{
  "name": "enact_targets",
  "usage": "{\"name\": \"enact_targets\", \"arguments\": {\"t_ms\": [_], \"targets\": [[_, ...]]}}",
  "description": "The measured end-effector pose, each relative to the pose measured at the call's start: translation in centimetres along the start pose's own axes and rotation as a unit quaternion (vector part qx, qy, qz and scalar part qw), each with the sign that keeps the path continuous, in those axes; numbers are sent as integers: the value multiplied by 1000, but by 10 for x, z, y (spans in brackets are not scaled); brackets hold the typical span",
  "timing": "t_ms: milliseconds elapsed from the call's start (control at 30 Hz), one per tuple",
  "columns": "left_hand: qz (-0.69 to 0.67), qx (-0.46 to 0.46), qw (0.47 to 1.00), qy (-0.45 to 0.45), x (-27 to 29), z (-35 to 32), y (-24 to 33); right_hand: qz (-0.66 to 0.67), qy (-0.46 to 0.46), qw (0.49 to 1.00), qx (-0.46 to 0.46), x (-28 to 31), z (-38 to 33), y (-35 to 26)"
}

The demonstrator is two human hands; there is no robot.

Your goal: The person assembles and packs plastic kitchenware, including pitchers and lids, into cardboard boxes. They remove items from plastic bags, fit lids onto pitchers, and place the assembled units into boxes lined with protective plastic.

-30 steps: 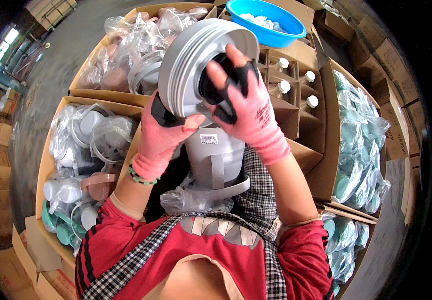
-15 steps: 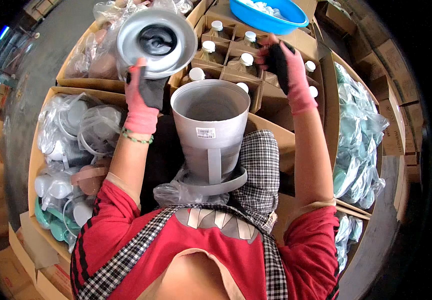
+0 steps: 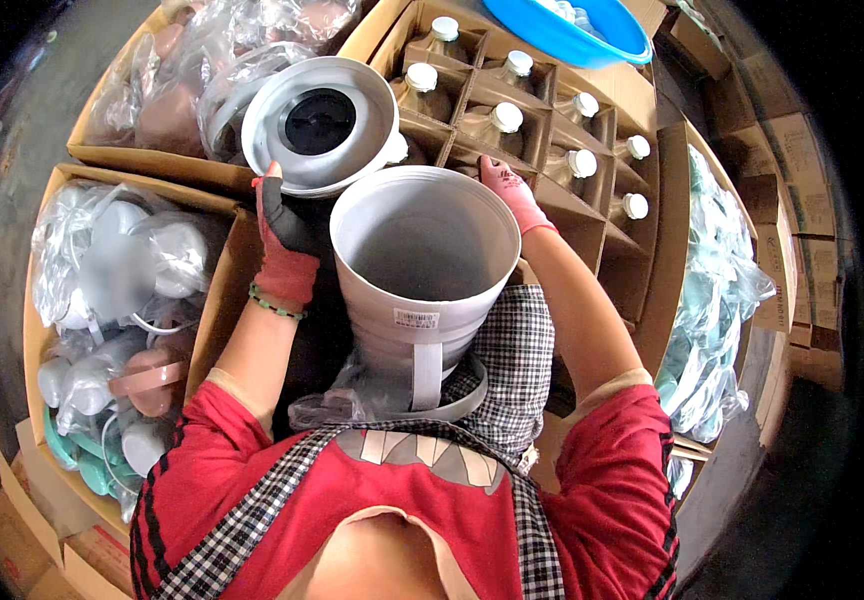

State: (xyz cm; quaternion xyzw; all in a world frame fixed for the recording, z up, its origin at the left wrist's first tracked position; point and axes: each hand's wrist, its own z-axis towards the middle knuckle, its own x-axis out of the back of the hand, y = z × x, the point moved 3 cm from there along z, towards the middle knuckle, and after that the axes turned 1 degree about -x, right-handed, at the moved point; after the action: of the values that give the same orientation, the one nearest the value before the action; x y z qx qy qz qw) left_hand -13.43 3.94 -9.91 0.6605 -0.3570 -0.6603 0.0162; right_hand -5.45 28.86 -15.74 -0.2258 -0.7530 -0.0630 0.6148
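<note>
The left hand [image 3: 285, 240], in a red and black glove, was closed around the rim of a grey round lid [image 3: 319, 125] and held it up above the cartons, just beside the mouth of the grey jug body [image 3: 422, 270]. The right hand [image 3: 512, 190], in a pink glove, reached to the divided carton [image 3: 592, 215] with white-capped bottles [image 3: 582, 162]; its fingers lay at one bottle behind the jug's rim, but if they gripped it I could not tell, because the rim hid them.

The jug stood on the person's lap, over a checked apron [image 3: 517, 345], between the two arms. Its long axis ran almost straight up toward the camera, the open mouth upward and the handle strap toward the person's body. The lid was tilted, its flat face with the black centre turned up and a little toward the person.

To do this step well, I think the jug should stay steady between the knees, and the lid should come level over the mouth before it is pressed
</note>
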Motion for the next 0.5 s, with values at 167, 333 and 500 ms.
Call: {"name": "enact_targets", "arguments": {"t_ms": [167, 333, 500], "targets": [[-9, 7, 1000, 9, 19, 6, 3, 32, 18, 999, -1, 11, -5, -6], [1, -22, 999, 42, 17, 4, 7, 66, 104, 992, -4, 103, -43, -9], [-11, -38, 999, 26, 22, 2, 14, 199, 158, 967, 13, 230, -107, 22]]}}
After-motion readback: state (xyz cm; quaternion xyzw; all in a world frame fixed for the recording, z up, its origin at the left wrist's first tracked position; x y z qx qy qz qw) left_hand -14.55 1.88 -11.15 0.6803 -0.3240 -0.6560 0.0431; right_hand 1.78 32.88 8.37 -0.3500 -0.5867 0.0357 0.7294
